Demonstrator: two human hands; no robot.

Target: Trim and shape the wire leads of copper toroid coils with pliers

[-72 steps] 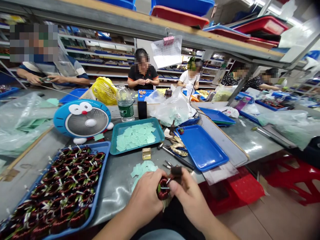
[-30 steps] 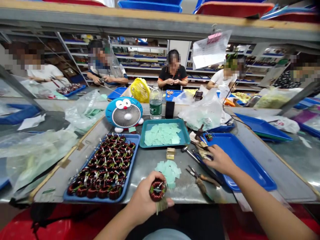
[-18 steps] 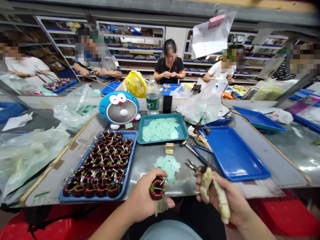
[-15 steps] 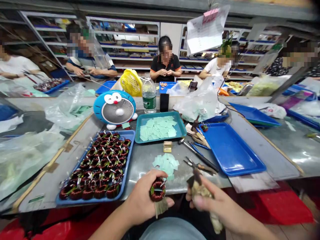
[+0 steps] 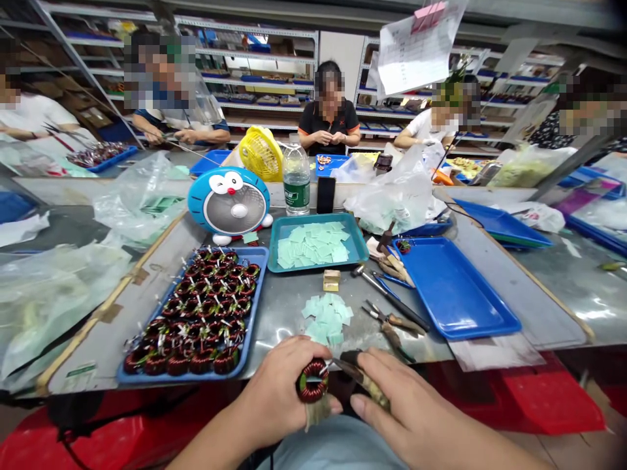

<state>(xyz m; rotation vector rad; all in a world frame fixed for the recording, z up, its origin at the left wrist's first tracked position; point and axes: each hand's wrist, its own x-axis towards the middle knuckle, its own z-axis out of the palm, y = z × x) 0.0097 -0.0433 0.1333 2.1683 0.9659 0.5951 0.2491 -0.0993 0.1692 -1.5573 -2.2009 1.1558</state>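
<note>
My left hand (image 5: 287, 385) grips a toroidal coil (image 5: 313, 380) wound with dark red copper wire, its ring facing me. A strip of worn tan tape or cloth shows at the fingers below the coil. Close on its right, my right hand (image 5: 392, 391) is closed round pliers (image 5: 376, 390) with wrapped, pale handles. Their metal tip reaches the coil's upper right side, by a lead end; whether it touches I cannot tell. Small pale green paper pieces (image 5: 327, 316) lie on the bench just beyond my hands.
On the left, a blue tray (image 5: 262, 287) holds many similar coils. A teal tray (image 5: 361, 245) of green papers stands ahead, behind a small block (image 5: 332, 281). Right are a hammer (image 5: 392, 297), other pliers (image 5: 392, 323) and a blue tray (image 5: 460, 294) with one coil. Co-workers sit opposite.
My right hand has moved left with the pliers, bringing their tip to the coil. My left hand keeps holding the coil in nearly the same place. The view has shifted slightly.
</note>
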